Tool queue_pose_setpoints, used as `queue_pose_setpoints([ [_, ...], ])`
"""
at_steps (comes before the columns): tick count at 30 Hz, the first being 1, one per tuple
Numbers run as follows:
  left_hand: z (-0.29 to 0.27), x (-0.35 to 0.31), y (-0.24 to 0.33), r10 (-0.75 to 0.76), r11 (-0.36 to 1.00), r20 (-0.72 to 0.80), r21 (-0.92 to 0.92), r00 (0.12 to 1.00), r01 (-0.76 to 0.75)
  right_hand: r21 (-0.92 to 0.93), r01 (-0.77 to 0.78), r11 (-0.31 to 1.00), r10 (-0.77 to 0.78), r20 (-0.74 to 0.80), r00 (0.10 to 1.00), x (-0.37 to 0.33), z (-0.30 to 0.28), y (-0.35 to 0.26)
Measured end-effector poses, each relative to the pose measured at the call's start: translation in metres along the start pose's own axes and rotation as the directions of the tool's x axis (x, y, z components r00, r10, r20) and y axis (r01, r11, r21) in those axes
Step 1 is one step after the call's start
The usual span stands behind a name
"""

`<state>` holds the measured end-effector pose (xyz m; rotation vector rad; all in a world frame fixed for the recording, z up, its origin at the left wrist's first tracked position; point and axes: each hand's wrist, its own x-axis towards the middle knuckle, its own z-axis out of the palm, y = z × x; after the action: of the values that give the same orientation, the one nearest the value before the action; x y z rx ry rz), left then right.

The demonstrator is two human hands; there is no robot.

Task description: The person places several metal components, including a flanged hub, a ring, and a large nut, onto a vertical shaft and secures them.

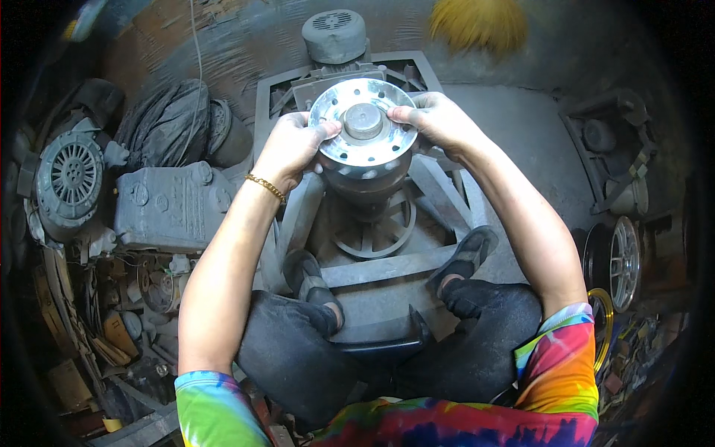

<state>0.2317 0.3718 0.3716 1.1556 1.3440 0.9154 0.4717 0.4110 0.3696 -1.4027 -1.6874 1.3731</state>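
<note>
Shiny, hole-ringed metal disc (363, 147)

Floor (514, 127): grey, dusty. On it: angular metal frame (387, 268). On frame's far end: motor (334, 41). On floor right of frame: rack (585, 167), well apart. Farther right of frame: silver rim (624, 262), on edge.

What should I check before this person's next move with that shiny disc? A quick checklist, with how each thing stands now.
1. Left hand on the silver disc: ok, gripping its left edge, thumb on top.
2. Right hand on it: ok, gripping the right edge, thumb on top.
3. Wrists free of jewellery: not ok, gold bracelet on the left.
4. Shoes clear of the spoked wheel: ok, one at either side.
5. Grey motor stopped: cannot tell.
</note>
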Motion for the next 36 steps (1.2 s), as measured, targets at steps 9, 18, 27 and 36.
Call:
queue_pose_setpoints([
  [9,-0.031,0.005,0.003,-0.097,0.995,-0.191,-0.013,0.977,0.096,0.179,-0.024,0.984,0.06,-0.2,0.978,0.014,-0.03,0.01],
  [18,-0.193,-0.053,-0.13,0.032,0.41,-0.105,0.908,0.994,0.082,0.026,-0.018,0.999,0.025,-0.259,0.965,0.002,-0.041,0.013],
  [27,-0.23,-0.146,-0.349,0.035,0.194,-0.616,0.776,0.787,0.6,-0.164,-0.015,0.986,-0.008,-0.138,0.99,-0.008,-0.018,-0.005],
  [36,-0.225,-0.143,-0.371,0.034,0.133,-0.764,0.642,0.644,0.755,-0.084,0.386,0.919,-0.395,-0.202,0.896,-0.007,-0.012,-0.018],
])
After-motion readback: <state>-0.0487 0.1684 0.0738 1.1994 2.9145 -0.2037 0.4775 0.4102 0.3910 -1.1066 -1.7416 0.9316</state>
